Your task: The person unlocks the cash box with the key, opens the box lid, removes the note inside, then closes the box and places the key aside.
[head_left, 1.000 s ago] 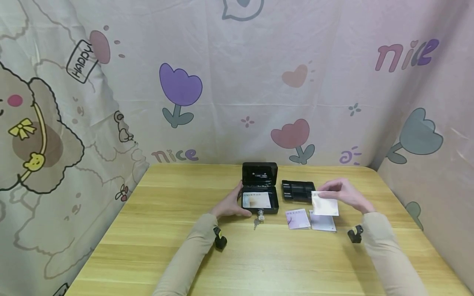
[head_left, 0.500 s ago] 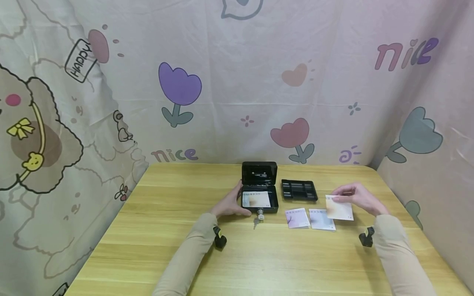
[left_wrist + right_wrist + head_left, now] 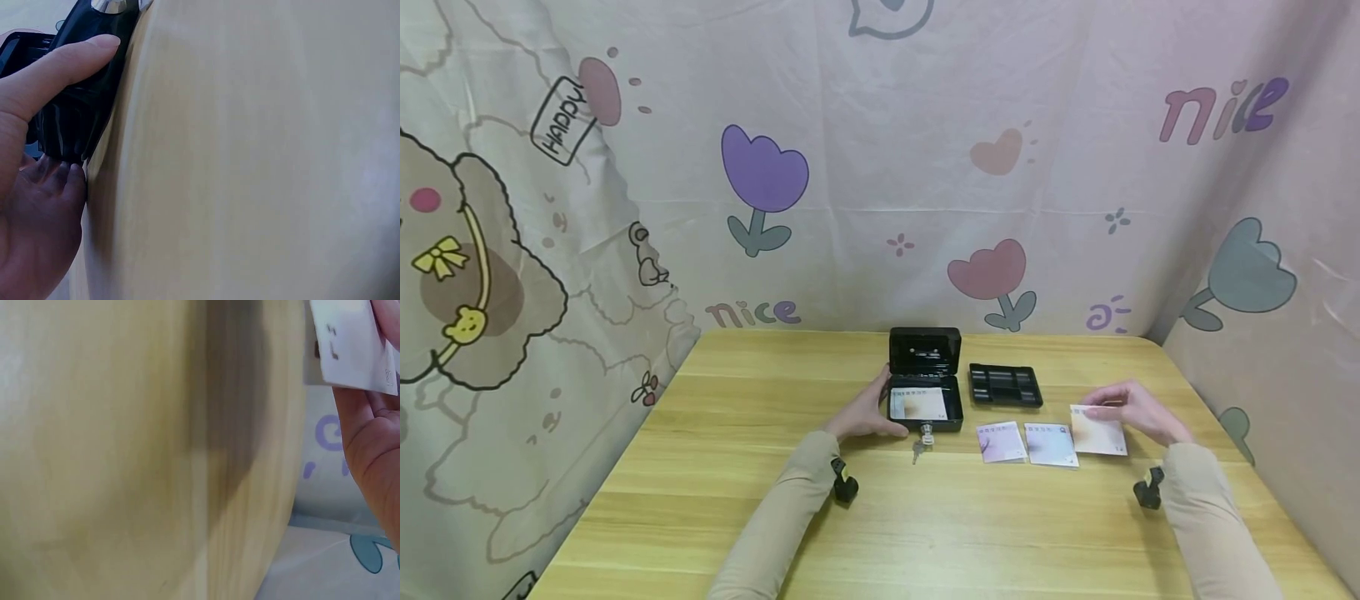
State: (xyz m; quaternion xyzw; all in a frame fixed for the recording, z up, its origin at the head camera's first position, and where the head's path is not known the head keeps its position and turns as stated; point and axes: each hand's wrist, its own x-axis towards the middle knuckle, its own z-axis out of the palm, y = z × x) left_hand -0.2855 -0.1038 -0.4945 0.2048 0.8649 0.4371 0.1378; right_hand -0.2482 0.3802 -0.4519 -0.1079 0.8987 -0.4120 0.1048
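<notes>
A small black cash box [image 3: 956, 417] stands with its lid raised. A pale printed card [image 3: 919, 404] lies inside it, and keys [image 3: 918, 448] hang from the front lock. My left hand [image 3: 862, 415] grips the box's left side; in the left wrist view the thumb lies across the black wall [image 3: 94, 94] and the fingers reach round the other side. My right hand [image 3: 1138, 412] pinches a cream printed card [image 3: 1099, 433] by its upper edge, low over the table at the right end of a row. Beside it lie a bluish card [image 3: 1051, 445] and a lilac card [image 3: 1001, 442].
A black compartment tray [image 3: 1006, 386] lies right of the cash box, behind the cards. The wooden table [image 3: 970, 533] extends in front and to both sides. A patterned cloth [image 3: 865, 167] hangs along the back and sides.
My right hand has carried the cream card rightward and down, from above the bluish card to beside it. The left hand has stayed on the cash box.
</notes>
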